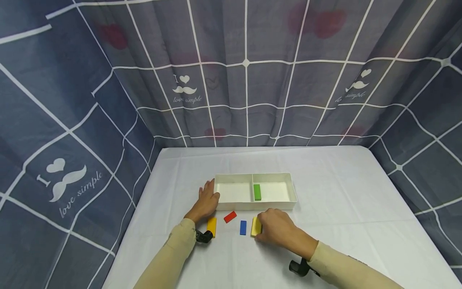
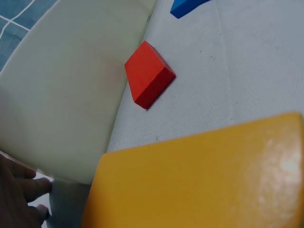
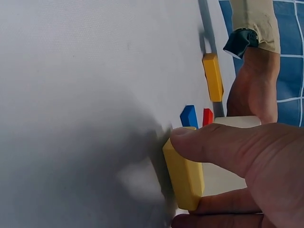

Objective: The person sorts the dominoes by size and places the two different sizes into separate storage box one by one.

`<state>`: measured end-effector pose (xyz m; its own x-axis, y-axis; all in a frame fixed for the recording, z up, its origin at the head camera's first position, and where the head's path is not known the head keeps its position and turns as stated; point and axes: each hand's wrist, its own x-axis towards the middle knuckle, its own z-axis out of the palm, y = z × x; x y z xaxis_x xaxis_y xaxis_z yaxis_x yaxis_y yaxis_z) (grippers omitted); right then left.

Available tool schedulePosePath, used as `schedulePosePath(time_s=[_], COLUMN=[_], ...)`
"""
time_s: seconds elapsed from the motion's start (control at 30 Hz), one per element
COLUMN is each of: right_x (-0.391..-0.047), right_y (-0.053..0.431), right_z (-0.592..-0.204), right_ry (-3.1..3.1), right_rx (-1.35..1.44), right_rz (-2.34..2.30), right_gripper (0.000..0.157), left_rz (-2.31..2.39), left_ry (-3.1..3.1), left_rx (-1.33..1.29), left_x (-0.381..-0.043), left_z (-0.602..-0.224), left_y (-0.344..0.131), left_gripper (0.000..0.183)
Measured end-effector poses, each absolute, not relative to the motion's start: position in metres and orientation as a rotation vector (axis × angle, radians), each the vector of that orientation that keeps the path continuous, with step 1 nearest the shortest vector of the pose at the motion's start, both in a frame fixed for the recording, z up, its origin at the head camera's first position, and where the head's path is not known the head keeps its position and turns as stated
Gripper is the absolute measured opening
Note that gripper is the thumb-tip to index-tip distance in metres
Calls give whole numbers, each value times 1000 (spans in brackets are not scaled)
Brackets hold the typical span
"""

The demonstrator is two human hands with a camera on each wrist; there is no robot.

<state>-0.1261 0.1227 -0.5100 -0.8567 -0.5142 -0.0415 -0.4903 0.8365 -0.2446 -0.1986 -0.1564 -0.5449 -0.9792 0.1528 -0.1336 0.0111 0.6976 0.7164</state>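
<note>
In the head view my right hand pinches a light yellow block just in front of the white two-compartment box. The right wrist view shows the thumb on one end of that yellow block and the fingers at its other end. My left hand rests against the box's left end, its fingers extended along the side. A green block lies in the right compartment, beside the divider. Before the box are a red block, a blue block and an orange-yellow block near the left wrist.
A white cloth covers the table. Dark checked curtains hang behind it and on both sides. A black wrist camera is strapped to the right wrist, and another camera to the left.
</note>
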Motion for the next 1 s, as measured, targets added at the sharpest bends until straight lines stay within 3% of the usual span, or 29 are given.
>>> schedulePosePath(time_s=[0.63, 1.0], right_x=[-136, -144], right_y=[145, 156], right_z=[-479, -447], right_ry=[2865, 2810], right_rx=[-975, -1063], right_rz=[-336, -401], right_gripper=[33, 38], left_rz=[1156, 1168], left_ry=[2717, 2712], left_rx=[140, 143], left_x=[-199, -198], left_z=[-546, -544], left_y=[-157, -157], left_gripper=[72, 71])
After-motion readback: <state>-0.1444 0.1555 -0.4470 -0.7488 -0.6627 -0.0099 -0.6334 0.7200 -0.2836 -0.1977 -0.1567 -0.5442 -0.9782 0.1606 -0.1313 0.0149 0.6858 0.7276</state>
